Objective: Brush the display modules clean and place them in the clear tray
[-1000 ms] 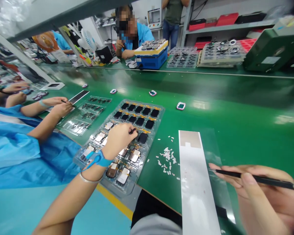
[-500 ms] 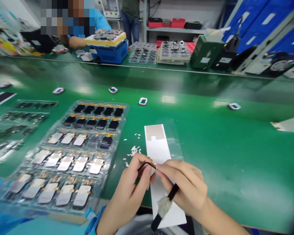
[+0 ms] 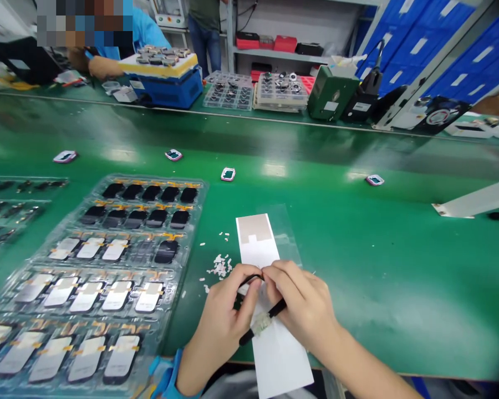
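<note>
My left hand [image 3: 223,318] is closed around a small dark screen part [image 3: 249,279], held over a long white strip [image 3: 255,249] on the green belt. My right hand [image 3: 301,305] pinches black tweezers [image 3: 263,321] with tape wound round the shaft, its fingertips meeting the left hand at the part. Left of my hands lies a clear plastic tray [image 3: 193,244] with rows of black and silver screen parts. A scatter of small white bits [image 3: 219,267] lies between the tray and the strip.
Small pink-framed units [image 3: 228,174] lie spaced along the green conveyor belt [image 3: 378,249]. Across it a person in blue sits by a blue box [image 3: 170,88], with part trays [image 3: 280,88] and a green machine [image 3: 330,100] beside it. A white bar [image 3: 474,202] lies at right.
My left hand left the tray carrying a screen part and met my right hand over the white strip. The view swung right, and both hands have since shifted slightly up the strip.
</note>
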`<state>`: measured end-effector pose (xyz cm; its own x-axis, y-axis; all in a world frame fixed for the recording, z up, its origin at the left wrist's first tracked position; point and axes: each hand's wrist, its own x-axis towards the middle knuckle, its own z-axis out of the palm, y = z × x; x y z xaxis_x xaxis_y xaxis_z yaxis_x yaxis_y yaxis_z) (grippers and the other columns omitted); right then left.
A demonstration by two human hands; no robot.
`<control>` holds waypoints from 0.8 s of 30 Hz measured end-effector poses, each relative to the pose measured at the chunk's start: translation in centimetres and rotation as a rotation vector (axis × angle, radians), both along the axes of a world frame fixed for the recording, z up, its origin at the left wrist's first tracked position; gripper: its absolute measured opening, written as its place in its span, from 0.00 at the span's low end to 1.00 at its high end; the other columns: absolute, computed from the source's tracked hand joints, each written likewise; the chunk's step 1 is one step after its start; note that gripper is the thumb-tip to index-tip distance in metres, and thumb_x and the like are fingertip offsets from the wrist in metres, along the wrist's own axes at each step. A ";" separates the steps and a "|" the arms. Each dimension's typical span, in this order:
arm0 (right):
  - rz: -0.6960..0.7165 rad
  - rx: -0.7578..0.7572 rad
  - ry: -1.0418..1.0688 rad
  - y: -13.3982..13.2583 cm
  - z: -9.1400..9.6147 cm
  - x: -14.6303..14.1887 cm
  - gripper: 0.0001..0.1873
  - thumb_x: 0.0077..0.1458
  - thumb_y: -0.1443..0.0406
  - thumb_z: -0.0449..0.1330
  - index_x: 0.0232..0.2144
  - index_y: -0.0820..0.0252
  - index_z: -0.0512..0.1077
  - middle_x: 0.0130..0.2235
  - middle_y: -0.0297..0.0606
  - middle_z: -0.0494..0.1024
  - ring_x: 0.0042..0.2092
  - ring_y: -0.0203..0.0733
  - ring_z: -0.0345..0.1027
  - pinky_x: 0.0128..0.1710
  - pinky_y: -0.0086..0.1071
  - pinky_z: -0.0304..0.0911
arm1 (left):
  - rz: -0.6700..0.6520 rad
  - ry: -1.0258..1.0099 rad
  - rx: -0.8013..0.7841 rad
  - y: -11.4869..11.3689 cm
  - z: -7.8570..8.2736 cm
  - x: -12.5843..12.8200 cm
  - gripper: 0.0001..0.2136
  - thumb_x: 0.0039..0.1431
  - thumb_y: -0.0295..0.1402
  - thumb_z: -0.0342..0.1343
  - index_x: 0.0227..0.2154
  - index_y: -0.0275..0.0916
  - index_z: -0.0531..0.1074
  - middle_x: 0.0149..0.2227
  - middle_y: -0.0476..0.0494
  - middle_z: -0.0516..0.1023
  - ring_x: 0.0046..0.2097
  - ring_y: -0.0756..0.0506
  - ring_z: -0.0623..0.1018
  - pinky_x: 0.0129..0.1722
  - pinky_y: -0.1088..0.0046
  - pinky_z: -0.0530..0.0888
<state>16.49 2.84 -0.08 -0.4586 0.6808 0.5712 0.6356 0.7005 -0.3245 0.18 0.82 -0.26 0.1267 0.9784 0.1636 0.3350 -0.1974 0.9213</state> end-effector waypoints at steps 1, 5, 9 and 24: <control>0.000 -0.037 0.018 0.2 0.2 0.0 0.11 0.60 0.75 0.52 0.39 0.59 0.71 0.35 0.39 0.78 0.30 0.38 0.72 0.27 0.31 0.66 | 0.000 0.003 -0.001 0.0 -0.1 0.0 0.04 0.68 0.29 0.50 0.39 0.43 0.70 0.32 0.50 0.78 0.30 0.50 0.76 0.31 0.78 0.69; -0.023 -0.348 0.182 1.5 1.2 0.2 0.07 0.60 0.71 0.56 0.31 0.57 0.71 0.31 0.34 0.75 0.31 0.36 0.71 0.27 0.28 0.63 | 0.093 -0.056 -0.034 -0.4 -0.9 -0.2 0.04 0.69 0.31 0.50 0.40 0.43 0.69 0.34 0.49 0.76 0.31 0.50 0.75 0.33 0.77 0.70; 0.041 -0.650 0.232 3.2 1.4 -0.3 0.09 0.48 0.76 0.61 0.26 0.57 0.74 0.28 0.31 0.76 0.30 0.35 0.69 0.29 0.27 0.62 | 0.344 -0.315 -0.072 -0.3 -1.1 -0.5 0.03 0.69 0.35 0.51 0.41 0.43 0.64 0.32 0.51 0.75 0.23 0.53 0.69 0.26 0.79 0.69; 0.076 -0.921 0.506 4.6 0.3 -0.9 0.07 0.53 0.64 0.61 0.32 0.61 0.78 0.28 0.35 0.80 0.27 0.34 0.71 0.26 0.26 0.64 | 0.106 -0.512 -0.278 -1.2 -1.0 -0.5 0.08 0.70 0.42 0.49 0.41 0.43 0.60 0.26 0.54 0.69 0.27 0.52 0.67 0.26 0.79 0.64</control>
